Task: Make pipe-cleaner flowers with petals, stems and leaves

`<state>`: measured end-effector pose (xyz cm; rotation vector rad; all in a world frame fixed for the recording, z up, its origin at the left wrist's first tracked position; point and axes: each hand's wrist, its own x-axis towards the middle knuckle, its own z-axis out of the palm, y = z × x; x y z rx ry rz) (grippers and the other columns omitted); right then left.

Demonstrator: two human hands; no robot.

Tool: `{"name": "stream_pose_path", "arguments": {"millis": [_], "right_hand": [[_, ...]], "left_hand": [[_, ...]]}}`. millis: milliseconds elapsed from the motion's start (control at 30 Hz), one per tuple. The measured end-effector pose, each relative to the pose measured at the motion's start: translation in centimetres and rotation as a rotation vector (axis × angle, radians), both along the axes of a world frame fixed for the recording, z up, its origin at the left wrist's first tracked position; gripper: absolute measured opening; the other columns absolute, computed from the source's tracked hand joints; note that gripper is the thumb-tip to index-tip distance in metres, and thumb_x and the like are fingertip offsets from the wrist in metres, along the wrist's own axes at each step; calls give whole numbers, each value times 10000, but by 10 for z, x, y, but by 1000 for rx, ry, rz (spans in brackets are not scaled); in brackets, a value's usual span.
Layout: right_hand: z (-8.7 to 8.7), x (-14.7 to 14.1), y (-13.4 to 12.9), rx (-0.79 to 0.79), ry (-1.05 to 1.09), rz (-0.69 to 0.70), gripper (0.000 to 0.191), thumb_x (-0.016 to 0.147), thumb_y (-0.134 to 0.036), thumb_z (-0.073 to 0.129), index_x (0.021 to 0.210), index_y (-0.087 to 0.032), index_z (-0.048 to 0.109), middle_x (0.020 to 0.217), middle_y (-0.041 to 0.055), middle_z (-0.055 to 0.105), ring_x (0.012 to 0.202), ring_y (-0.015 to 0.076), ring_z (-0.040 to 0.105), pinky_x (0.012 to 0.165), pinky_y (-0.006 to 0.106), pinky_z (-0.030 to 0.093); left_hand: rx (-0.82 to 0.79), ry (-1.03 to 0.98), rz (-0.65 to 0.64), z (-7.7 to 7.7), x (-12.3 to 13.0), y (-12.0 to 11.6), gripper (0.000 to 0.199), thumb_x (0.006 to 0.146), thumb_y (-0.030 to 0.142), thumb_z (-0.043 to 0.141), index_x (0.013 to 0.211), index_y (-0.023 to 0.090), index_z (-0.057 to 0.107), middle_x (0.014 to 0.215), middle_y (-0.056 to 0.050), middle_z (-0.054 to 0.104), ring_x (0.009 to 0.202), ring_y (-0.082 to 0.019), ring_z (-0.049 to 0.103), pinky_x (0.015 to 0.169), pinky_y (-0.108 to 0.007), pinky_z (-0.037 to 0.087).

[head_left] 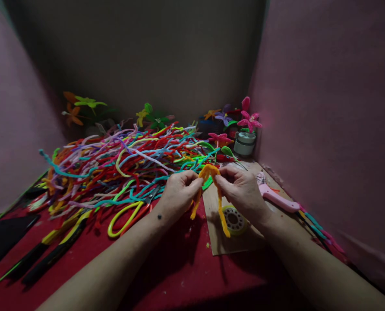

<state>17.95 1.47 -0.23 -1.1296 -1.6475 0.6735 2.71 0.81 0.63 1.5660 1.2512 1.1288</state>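
A red table (179,280) carries a thin board (219,247). Above the board's left edge, the left hand (181,191) and right hand (244,191) both pinch a fuzzy orange pipe cleaner (208,169), arched on top, two ends dangling. Shaping it seems the step; another bend would call for a steady pinch. Farther off, left of the board, sprawls a colourful pile (140,151).

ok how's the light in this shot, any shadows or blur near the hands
Head view: dim overall, the dark grey back wall murky; head view: soft shadows on the red tabletop below the bare left hand and right hand; head view: held orange fuzzy stems fairly clear, star-shaped orange fuzzy flower at back left softer.
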Motion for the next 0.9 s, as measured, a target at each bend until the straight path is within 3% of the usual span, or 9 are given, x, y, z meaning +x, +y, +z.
{"name": "stream_pose_path", "arguments": {"millis": [900], "right_hand": [[0,-8,-4,-125,158,53,168,783,-290,524,702,-156,587,492,-33,508,345,80,452,314,192,370]], "left_hand": [[8,-28,-30,-1,1,-2,203,746,279,533,587,155,509,457,43,506,371,-57,397,392,-179,303]]}}
